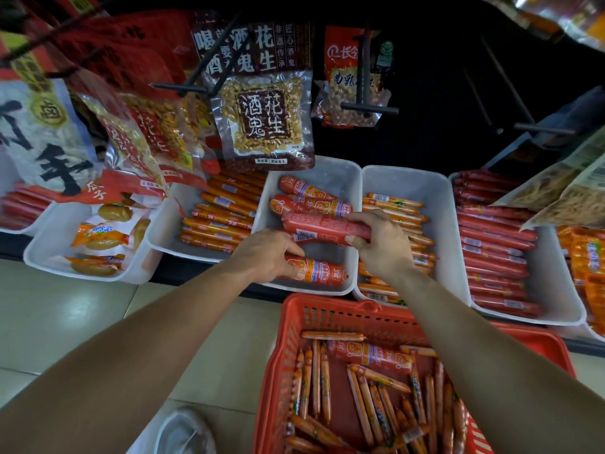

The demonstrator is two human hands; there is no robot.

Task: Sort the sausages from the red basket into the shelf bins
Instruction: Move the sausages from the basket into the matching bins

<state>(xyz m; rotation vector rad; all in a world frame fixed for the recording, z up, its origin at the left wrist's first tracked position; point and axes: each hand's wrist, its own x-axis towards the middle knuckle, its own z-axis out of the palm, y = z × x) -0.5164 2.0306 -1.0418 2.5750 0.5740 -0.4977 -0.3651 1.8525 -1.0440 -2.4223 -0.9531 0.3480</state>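
Note:
A white shelf bin (343,178) in the middle holds thick red sausages. My left hand (265,253) grips one thick sausage (322,273) lying at the bin's near end. My right hand (381,244) holds another thick red sausage (322,226) just above the bin's middle. Two more thick sausages (306,194) lie at the bin's far end. Below, the red basket (294,348) holds one thick sausage (370,355) and several thin orange ones (370,407).
Neighbouring white bins hold thin orange sausages (219,221) to the left, thin ones (393,204) to the right, and red sausages (494,257) further right. A bin of snack packets (98,244) stands left. Peanut bags (262,116) hang on hooks above. My shoe (183,434) is on the tiled floor.

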